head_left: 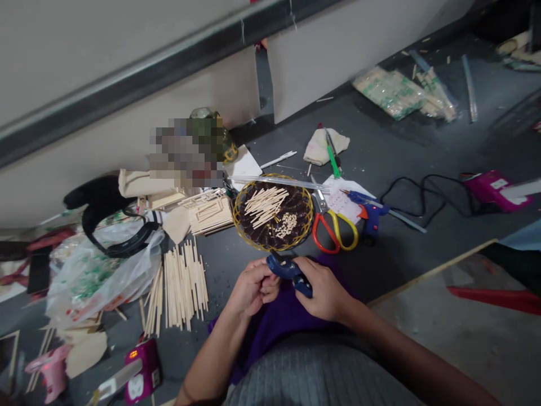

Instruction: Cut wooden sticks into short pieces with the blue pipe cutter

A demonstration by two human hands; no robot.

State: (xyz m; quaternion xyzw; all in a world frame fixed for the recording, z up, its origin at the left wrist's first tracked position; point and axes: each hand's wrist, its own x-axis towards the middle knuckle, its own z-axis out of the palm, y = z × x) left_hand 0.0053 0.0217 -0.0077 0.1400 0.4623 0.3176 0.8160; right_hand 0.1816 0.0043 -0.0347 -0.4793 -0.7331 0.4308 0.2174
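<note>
Blue-handled cutter point(289, 272), low in the centre of the frame, just below the basket and above a purple cloth point(279, 318) on the lap. The right hand point(325, 293) wraps its grip closed around the two moulded plastic handles. The left hand point(253, 287) has its fingers curled and pinched shut against the tool's front end; whatever it pinches is too small to make out. Judged from this pose, the cut goes best with the piece fed square to the blades, the left fingertips held back from the cutting edge, and the tool kept over the basket or cloth so offcuts do not scatter. The round basket point(298, 206), dark weave with a yellow wire rim, holds pale long sticks point(265, 204) laid roughly parallel and a small heap of short pieces point(287, 223). To its right lie scissors point(333, 225) with one red and one yellow loop, then a blue glue gun point(369, 213) with a black cord. At lower left a loose bundle of thin, straight wooden sticks point(183, 285) lies beside a crumpled clear plastic bag point(101, 276) and black headphones point(110, 225). All rest on a matt dark grey counter point(401, 248).
</note>
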